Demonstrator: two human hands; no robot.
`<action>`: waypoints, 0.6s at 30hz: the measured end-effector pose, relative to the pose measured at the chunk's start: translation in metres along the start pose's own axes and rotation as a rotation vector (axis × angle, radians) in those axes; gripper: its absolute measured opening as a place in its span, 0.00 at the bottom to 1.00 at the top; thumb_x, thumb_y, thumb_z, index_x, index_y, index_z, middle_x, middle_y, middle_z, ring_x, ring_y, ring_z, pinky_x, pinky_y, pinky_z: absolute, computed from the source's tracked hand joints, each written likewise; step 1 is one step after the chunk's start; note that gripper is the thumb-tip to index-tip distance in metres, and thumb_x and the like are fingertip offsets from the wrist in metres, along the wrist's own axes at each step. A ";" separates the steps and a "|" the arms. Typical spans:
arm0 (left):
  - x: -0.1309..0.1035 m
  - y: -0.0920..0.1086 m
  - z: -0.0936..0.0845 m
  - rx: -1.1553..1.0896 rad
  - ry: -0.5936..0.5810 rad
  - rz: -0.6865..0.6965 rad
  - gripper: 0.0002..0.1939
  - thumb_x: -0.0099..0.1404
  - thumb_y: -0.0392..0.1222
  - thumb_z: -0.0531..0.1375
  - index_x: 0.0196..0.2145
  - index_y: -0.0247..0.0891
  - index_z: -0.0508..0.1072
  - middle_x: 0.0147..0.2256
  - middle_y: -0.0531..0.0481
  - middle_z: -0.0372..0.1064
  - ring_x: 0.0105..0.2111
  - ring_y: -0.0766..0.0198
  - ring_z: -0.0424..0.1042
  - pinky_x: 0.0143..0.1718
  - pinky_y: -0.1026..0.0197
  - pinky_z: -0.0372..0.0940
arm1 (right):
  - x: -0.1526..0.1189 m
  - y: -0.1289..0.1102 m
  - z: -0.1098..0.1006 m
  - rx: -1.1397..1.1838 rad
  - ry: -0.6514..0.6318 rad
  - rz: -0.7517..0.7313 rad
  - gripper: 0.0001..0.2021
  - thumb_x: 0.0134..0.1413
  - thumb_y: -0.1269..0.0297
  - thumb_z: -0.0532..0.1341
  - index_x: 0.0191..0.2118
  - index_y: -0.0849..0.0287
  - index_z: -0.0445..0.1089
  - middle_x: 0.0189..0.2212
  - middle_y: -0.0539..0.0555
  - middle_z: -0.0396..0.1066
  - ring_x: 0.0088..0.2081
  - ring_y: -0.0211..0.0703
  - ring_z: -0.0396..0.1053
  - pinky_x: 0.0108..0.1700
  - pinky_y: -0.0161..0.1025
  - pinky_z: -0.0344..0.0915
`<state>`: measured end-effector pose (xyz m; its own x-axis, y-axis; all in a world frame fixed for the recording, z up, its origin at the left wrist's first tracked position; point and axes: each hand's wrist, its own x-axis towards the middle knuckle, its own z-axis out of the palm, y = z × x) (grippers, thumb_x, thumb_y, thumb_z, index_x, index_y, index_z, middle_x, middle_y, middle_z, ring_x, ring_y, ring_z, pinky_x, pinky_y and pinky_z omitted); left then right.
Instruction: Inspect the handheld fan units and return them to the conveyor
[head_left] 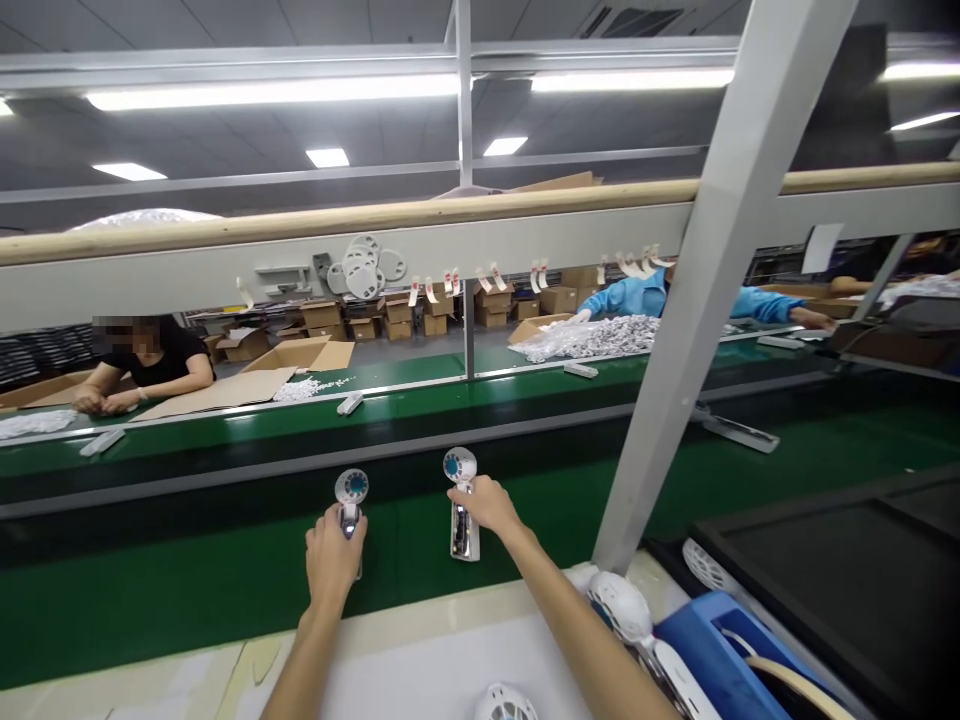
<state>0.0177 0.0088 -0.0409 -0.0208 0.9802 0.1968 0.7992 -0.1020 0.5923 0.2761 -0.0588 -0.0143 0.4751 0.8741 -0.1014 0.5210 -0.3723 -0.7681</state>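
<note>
Over the green conveyor belt, my left hand is wrapped round the handle of a small white handheld fan, whose round head with a blue centre shows above my fingers. Its lower handle is mostly hidden by the hand. To the right, my right hand pinches the neck of a second handheld fan. That one's handle hangs down with a dark, shiny inner part showing. Whether either fan touches the belt I cannot tell.
A white fan lies beside a blue bin at right, and another fan head sits at the bottom edge. A slanted grey post stands right. Across the belt, two people work near cartons and white parts.
</note>
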 end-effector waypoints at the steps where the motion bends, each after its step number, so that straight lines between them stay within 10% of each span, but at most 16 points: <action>1: 0.001 -0.002 0.000 0.040 0.028 -0.002 0.25 0.64 0.51 0.55 0.54 0.34 0.67 0.49 0.32 0.67 0.54 0.37 0.62 0.49 0.42 0.61 | 0.000 0.001 0.000 -0.062 0.017 0.003 0.12 0.50 0.57 0.66 0.30 0.63 0.73 0.36 0.67 0.76 0.44 0.63 0.73 0.40 0.43 0.63; 8: -0.014 0.025 0.003 0.118 0.253 0.178 0.20 0.67 0.42 0.51 0.55 0.35 0.66 0.56 0.35 0.57 0.60 0.41 0.53 0.57 0.40 0.55 | 0.001 0.006 0.009 -0.212 -0.015 -0.086 0.10 0.53 0.68 0.62 0.41 0.58 0.76 0.43 0.61 0.76 0.47 0.56 0.73 0.40 0.38 0.61; 18: -0.070 0.052 0.059 -0.197 0.090 0.486 0.14 0.68 0.44 0.52 0.45 0.40 0.73 0.50 0.39 0.64 0.57 0.43 0.58 0.54 0.41 0.59 | -0.005 0.003 0.013 -0.129 -0.046 -0.224 0.10 0.52 0.68 0.62 0.40 0.59 0.78 0.41 0.58 0.78 0.46 0.49 0.74 0.43 0.35 0.63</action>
<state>0.0966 -0.0548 -0.0700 0.2655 0.7946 0.5460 0.6016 -0.5790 0.5503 0.2665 -0.0600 -0.0241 0.3069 0.9512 0.0310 0.6971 -0.2025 -0.6878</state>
